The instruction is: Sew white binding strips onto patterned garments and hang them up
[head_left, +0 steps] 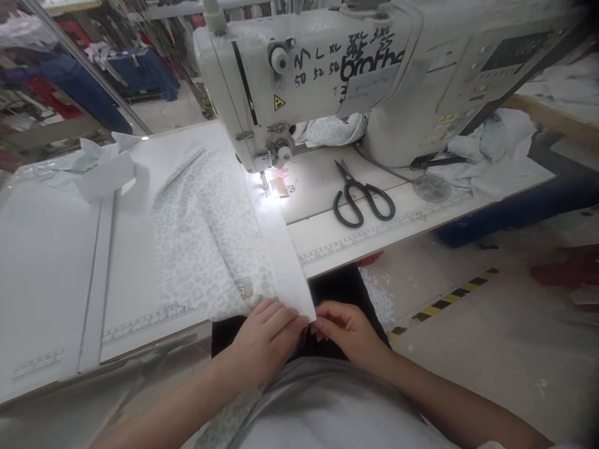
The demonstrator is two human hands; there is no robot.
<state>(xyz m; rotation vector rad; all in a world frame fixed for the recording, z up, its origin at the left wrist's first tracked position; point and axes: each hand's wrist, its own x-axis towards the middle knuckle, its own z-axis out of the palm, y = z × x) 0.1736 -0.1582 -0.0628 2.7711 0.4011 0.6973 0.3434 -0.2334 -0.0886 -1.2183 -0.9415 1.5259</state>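
A white sewing table (56,249) is filling the left and middle of the view, and a pale sewing machine (327,68) is standing at its back, its lamp lighting the needle area (271,181). A patterned grey-white cloth (201,237) is lying across the table from the needle down to the near edge, with a plain white strip (281,249) running along its right side. Crumpled white fabric (486,156) is piling up at the far right, partly under the machine's body. Black scissors (362,196) are lying flat on the table right of the needle, well apart from the cloth.

At the near edge, the left hand (262,340) is resting with fingers together on the lower corner of the strip, pinching it. The right hand (346,330) is curling just beside it, fingertips closing at the same corner; whether it is truly gripping the strip is hard to tell. The background at top left is blurred.
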